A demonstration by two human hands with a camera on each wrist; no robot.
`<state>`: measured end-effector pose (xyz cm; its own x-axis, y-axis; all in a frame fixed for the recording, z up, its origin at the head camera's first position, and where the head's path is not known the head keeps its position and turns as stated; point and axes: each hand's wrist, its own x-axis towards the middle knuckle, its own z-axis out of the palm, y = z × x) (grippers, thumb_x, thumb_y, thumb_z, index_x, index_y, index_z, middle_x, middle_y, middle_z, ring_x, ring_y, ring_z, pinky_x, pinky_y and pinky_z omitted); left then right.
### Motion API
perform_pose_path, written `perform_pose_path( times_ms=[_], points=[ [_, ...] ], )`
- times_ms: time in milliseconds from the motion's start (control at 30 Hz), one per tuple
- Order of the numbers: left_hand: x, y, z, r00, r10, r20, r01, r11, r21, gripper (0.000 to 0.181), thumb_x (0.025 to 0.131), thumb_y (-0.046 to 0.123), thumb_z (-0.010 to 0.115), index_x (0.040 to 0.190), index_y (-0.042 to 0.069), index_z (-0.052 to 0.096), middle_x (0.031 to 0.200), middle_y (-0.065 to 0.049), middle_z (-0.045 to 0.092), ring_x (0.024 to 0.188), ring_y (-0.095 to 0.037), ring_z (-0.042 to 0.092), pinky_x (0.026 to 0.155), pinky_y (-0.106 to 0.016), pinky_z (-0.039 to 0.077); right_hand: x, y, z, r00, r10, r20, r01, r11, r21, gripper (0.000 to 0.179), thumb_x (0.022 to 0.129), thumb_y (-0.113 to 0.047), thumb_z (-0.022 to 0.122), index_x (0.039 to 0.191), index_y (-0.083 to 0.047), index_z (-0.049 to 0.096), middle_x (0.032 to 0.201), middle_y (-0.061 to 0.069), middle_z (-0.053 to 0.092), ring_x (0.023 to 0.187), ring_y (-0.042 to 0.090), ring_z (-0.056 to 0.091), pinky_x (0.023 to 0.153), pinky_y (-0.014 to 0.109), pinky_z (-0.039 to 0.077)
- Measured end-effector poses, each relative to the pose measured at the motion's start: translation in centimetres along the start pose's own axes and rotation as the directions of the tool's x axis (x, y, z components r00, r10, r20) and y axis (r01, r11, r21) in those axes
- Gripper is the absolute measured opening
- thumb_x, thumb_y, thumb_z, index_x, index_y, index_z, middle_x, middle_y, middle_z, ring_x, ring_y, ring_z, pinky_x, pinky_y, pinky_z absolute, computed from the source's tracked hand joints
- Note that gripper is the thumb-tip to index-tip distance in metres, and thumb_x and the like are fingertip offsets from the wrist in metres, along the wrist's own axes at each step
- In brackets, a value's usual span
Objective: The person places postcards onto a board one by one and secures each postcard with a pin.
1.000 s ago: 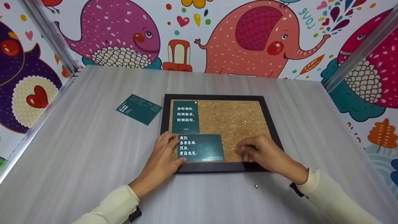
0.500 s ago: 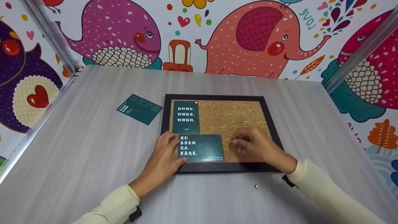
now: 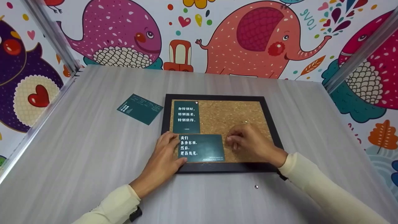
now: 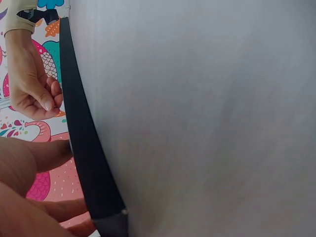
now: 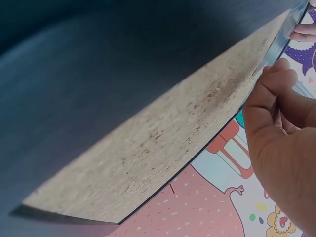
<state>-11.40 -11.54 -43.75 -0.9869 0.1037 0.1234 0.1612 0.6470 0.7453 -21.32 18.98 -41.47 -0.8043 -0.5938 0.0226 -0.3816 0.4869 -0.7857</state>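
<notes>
A cork board with a black frame [image 3: 217, 168] lies flat on the table. On its lower left is a green card [image 3: 208, 146] with white writing. My left hand [image 3: 164, 155] rests over the card's left end, thumb on its lower corner and fingers along its left edge. Just right of the card, my right hand [image 3: 248, 140] is above the cork, fingers curled, thumb and forefinger pinched together; a tiny thumbtack seems to be between them, mostly hidden. The right wrist view shows this hand [image 5: 281, 123] beside the bare cork [image 5: 163, 143].
A second green card [image 3: 186, 116] is on the board's upper left, a thumbtack [image 3: 196, 102] at its top right corner. Another small tack [image 3: 246, 122] is on the cork. A third green card [image 3: 140, 109] lies left of the board. One shiny tack [image 3: 256, 186] sits in front.
My right hand has moved left across the cork and slightly away from me, closer to the lower card's right edge. The left hand has stayed on the card.
</notes>
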Motion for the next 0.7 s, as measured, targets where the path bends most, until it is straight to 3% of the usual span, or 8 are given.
perform_pose_path(
  times_ms=[300,700],
  points=[
    [0.0,0.1,-0.1,1.0,0.004,0.005,-0.004,1.0,0.012,0.064,0.085,0.002,0.093,0.139,-0.018,0.064,0.154,-0.024,0.054,0.157,-0.044,0.035,0.128,-0.059,0.033,0.4,-0.2,0.0,0.998,0.052,0.027,-0.053,0.998,0.038,0.017,0.109,-0.003,0.066,0.099,-0.001,0.079,0.089,0.008,0.076,0.077,0.018,0.067,0.069,0.028,0.06],
    [0.1,0.0,0.0,1.0,0.018,-0.004,-0.018,1.0,0.013,0.059,0.084,0.0,0.094,0.134,-0.017,0.067,0.151,-0.024,0.056,0.157,-0.046,0.035,0.128,-0.059,0.033,2.1,-0.2,0.1,0.998,0.04,0.053,-0.035,0.996,-0.079,0.022,0.11,0.002,0.062,0.092,0.004,0.074,0.081,0.008,0.072,0.071,0.014,0.064,0.061,0.022,0.053]
  ],
)
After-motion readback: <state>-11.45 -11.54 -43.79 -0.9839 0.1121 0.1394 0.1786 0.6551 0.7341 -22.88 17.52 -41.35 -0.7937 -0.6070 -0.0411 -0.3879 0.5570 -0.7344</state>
